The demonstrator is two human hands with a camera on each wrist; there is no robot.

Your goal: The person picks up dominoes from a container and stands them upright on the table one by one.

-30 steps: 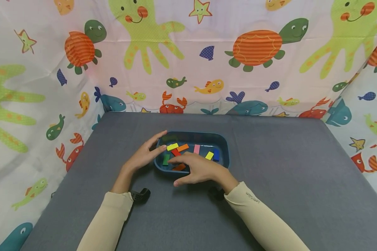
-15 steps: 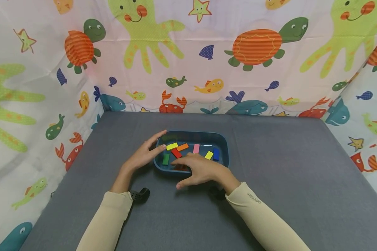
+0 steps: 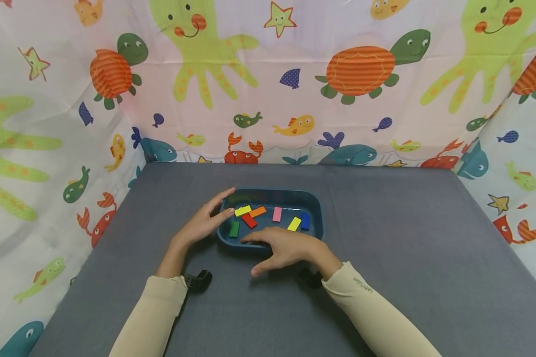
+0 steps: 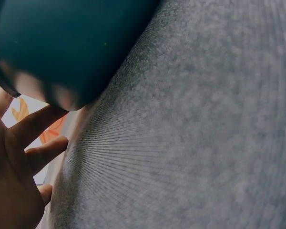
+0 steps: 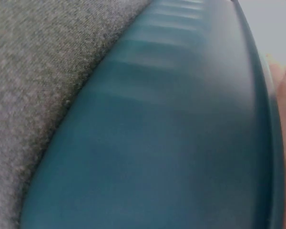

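A dark blue plastic tub (image 3: 314,198) sits on the grey cloth and contains several small coloured blocks. Visible inside are a green block (image 3: 234,229), a red block (image 3: 249,220), an orange block (image 3: 257,211), a pink block (image 3: 277,214) and a blue block (image 3: 305,221), along with two yellow ones. My left hand (image 3: 202,221) rests at the tub's left end, fingers spread along its wall. Over the near rim reaches my right hand (image 3: 288,244), fingers extended above the inside and thumb outside. It covers the tub's near part, so anything beneath it is hidden.
Grey cloth (image 3: 393,238) surrounds the tub on the table. Behind and at both sides hangs a curtain (image 3: 268,99) printed with sea animals. A black wrist device (image 3: 198,281) is strapped at the left cuff.
My right hand has shifted slightly toward me and to the right. A dark orange block seen by the near wall earlier is now hidden under it. The left hand stays put.
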